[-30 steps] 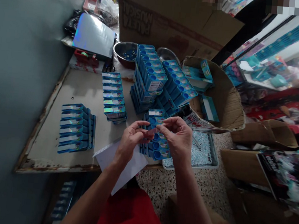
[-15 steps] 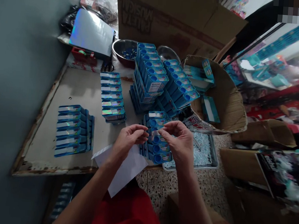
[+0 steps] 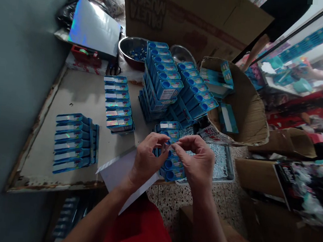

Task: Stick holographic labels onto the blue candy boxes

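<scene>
My left hand and my right hand meet with fingers pinched on a small shiny sticker, mostly covered by the fingertips. Directly beneath is a row of blue candy boxes with round holes in their ends. The farthest box in that row has a pale sticker across its end. A white sheet with a striped edge lies by my left forearm, partly over the table edge. Left of it, a row of blue boxes and another row carry silvery stickers.
Stacked blue boxes stand at the back, beside more leaning boxes. Metal bowls are behind them. Right are an open carton and a metal tray of small pale pieces. Another person's arm shows beyond.
My hands have come together; the left hand has moved right and now touches the small sticker at the right fingertips. The view has shifted slightly.
</scene>
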Demonstrator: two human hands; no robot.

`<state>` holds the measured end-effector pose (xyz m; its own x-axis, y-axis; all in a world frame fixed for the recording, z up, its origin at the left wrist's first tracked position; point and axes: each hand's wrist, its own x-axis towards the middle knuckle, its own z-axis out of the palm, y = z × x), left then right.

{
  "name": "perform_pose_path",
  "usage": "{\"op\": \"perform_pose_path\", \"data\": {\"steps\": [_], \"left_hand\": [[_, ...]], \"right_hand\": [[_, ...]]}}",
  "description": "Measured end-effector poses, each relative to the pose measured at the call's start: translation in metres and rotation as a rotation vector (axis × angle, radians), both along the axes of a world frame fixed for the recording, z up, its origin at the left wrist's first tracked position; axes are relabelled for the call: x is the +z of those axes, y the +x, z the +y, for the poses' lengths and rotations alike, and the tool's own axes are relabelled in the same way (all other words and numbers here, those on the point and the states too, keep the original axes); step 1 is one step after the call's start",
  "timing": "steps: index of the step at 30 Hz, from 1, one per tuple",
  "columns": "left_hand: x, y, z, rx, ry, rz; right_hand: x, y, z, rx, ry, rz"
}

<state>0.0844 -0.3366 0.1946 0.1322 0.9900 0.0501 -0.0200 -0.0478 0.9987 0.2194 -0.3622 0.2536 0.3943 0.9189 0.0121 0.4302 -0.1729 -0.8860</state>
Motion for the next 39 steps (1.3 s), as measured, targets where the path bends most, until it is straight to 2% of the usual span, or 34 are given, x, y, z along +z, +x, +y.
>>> {"op": "perform_pose_path", "data": {"steps": [2, 5, 10, 16, 21, 25, 29, 34, 39], "left_hand": [[0.001, -0.005, 0.0, -0.088, -0.004, -0.01], [-0.002, -0.01, 0.0, -0.155, -0.151, -0.129], [-0.008, -0.011, 0.001, -0.126, -0.365, -0.338], [-0.013, -0.013, 0.001, -0.109, -0.445, -0.407], [-0.023, -0.015, 0.0, -0.055, -0.477, -0.52], [-0.028, -0.017, 0.006, -0.058, -0.564, -0.52], [-0.027, -0.017, 0.019, -0.045, -0.64, -0.527], [-0.023, -0.008, 0.035, 0.042, -0.585, -0.41], [-0.024, -0.003, 0.042, 0.104, -0.517, -0.282]], "right_hand": [[-0.002, 0.002, 0.0, 0.005, -0.003, -0.017], [-0.004, 0.003, 0.0, 0.0, 0.001, -0.052], [-0.003, 0.004, 0.001, 0.026, 0.018, -0.052], [-0.001, 0.004, -0.002, 0.049, 0.026, -0.063], [-0.005, 0.003, -0.005, 0.067, 0.024, -0.026], [-0.017, 0.005, 0.0, 0.045, 0.006, 0.036], [-0.035, 0.008, 0.019, -0.017, -0.01, 0.091], [-0.052, 0.01, 0.039, -0.066, -0.022, 0.05], [-0.059, 0.012, 0.044, -0.083, -0.024, -0.031]]}}
